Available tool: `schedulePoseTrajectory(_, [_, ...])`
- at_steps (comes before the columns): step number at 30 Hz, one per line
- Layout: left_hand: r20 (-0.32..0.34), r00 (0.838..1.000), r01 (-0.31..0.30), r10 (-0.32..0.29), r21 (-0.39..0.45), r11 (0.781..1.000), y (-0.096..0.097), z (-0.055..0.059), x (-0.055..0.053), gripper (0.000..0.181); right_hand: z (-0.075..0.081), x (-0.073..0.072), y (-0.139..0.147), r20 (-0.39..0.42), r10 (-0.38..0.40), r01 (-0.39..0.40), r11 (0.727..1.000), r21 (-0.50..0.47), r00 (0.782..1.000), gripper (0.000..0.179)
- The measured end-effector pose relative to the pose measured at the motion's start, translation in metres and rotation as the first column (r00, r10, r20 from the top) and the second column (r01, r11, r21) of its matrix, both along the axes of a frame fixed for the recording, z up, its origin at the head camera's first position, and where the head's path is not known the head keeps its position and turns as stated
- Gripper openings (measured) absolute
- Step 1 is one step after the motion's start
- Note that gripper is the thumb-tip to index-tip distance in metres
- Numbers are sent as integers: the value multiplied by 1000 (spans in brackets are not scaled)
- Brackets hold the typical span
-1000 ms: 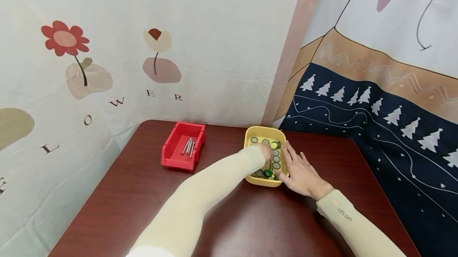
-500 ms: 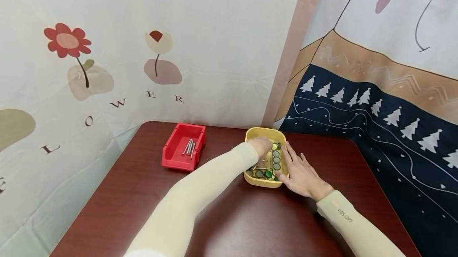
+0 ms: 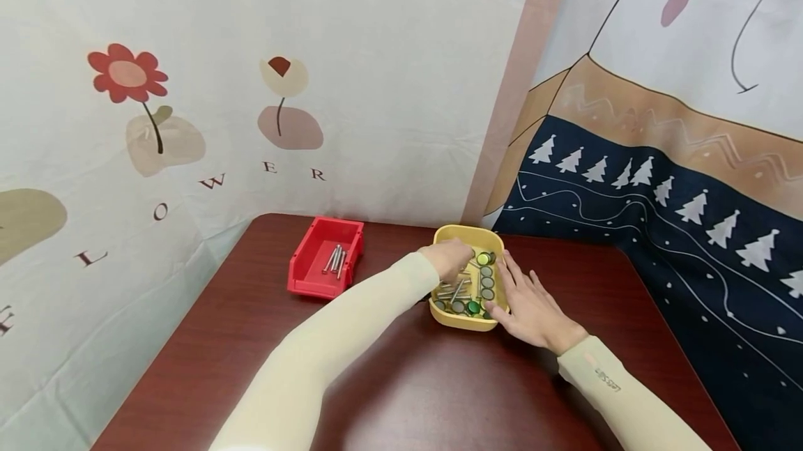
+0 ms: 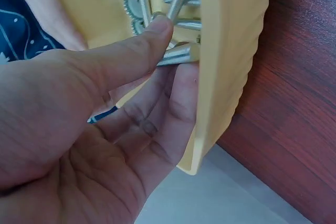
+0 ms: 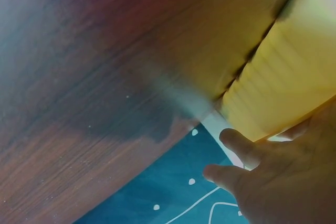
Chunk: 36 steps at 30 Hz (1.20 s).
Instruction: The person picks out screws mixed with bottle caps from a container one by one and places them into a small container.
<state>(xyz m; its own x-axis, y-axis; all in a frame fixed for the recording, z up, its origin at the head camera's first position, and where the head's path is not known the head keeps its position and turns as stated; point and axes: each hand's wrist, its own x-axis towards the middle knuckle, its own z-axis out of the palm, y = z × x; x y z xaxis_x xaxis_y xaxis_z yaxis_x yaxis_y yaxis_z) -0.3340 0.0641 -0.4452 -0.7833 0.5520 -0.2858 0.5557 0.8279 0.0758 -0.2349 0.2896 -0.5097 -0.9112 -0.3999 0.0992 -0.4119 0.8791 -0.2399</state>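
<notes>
My left hand reaches into the left side of a yellow plastic box. In the left wrist view, its thumb and fingertips close round a metal bolt by the box wall. More bolts, some threaded, lie crossed in the box beside several ridged bottle caps, a few of them green. My right hand rests against the box's right rim, its fingers spread and fairly straight. In the right wrist view, that hand's fingers lie along the yellow outer wall.
To the left on the dark red-brown table stands a red open-front bin holding several bolts. A printed cloth hangs behind the table's back edge, and a navy tree-patterned one runs along the right.
My left hand has drawn back from the middle of the yellow box to its left side, baring more bolts. The right hand stays on the rim.
</notes>
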Motion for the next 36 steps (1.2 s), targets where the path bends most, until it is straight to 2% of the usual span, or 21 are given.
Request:
schedulePoseTrajectory(1, [-5,1000,5,-5,19,1000,-4,11,9,30,0,0,0,1,0,0,1000,-2,1000,99])
schedulePoseTrajectory(3, [-17,1000,16,-15,64,998,-9,22,20,30,0,1,0,4,0,0,1000,-3,1000,99])
schedulePoseTrajectory(6, [-18,1000,26,-24,112,993,-13,30,27,32,1,0,0,2,-2,2,1000,-6,1000,100])
schedulePoseTrajectory(10, [43,999,11,-19,190,982,-17,37,27,36,1,-1,0,-8,-2,2,1000,-7,1000,99])
schedulePoseTrajectory(17, [74,997,4,-25,271,962,-28,44,20,36,-2,-3,-1,1,-5,5,1000,4,1000,98])
schedulePoseTrajectory(21, [171,985,-63,1,355,933,-37,46,19,31,-2,-3,-1,14,-9,9,1000,8,1000,98])
schedulePoseTrajectory(30, [306,952,-169,11,495,852,-68,54,19,24,-3,-2,-1,8,-6,7,1000,-5,1000,98])
schedulePoseTrajectory(33, [357,934,-220,18,535,816,-81,53,16,24,-3,-2,-1,9,-7,7,1000,-10,1000,98])
schedulePoseTrajectory(36, [408,913,-283,32,572,770,-94,51,15,25,-3,-1,-1,4,-8,8,1000,-10,1000,98])
